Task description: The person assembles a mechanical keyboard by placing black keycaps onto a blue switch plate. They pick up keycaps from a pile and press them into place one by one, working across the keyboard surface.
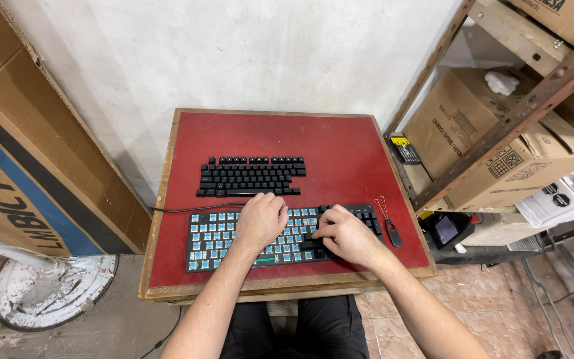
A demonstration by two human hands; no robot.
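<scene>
A black keyboard (217, 242) lies near the front of the red table (340, 146), most of its keycaps off so blue switches show. My left hand (260, 221) rests flat on its middle, fingers together. My right hand (341, 234) presses down on the right part, where black keycaps remain. Whether the right fingers grip a keycap is hidden. Behind the keyboard, a set of loose black keycaps (250, 176) is laid out in rows. A wire keycap puller (389, 225) with a black handle lies just right of the keyboard.
A black cable (174, 210) runs off the keyboard's left side. Flattened cardboard (28, 159) leans at left. A metal shelf (519, 113) with cardboard boxes stands at right. A small black device (446, 229) sits low by the shelf. A white round object (48, 289) lies on the floor.
</scene>
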